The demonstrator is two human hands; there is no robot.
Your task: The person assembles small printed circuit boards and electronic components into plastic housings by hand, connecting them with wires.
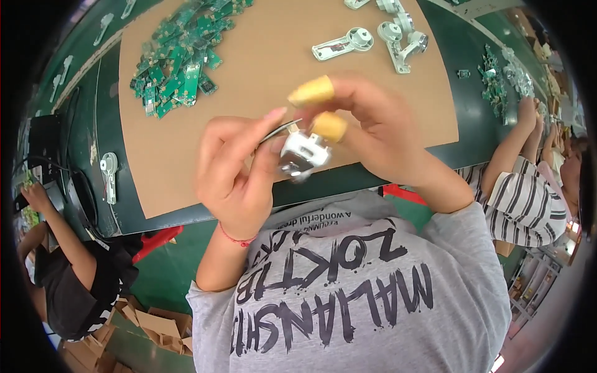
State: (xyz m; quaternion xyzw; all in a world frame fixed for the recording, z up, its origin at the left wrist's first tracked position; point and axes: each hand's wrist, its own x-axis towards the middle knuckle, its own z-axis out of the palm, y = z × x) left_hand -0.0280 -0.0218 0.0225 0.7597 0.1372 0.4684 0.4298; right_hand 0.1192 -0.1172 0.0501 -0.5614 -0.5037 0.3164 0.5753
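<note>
My left hand [233, 168] pinches a thin circuit board [273, 132], seen nearly edge-on, between thumb and fingers. Against the left thumb sits a small white plastic housing [314, 149] with a dark, shiny face, blurred by motion. My right hand [379, 127] curls in from the other side, with yellow coverings on its index finger and thumb. That thumb touches the top of the housing, while the index fingertip is raised apart from it near the board's end. The right hand's other fingers are mostly hidden behind. Both hands are above the front part of a brown cardboard sheet [261, 81].
Green circuit boards [180, 68] lie heaped at the back left of the sheet. White handle-shaped housings [343, 43] rest at the back right, and another housing [109, 177] lies on the dark green table. Co-workers' arms [516, 133] show at both sides. Cardboard boxes [158, 326] stand on the floor.
</note>
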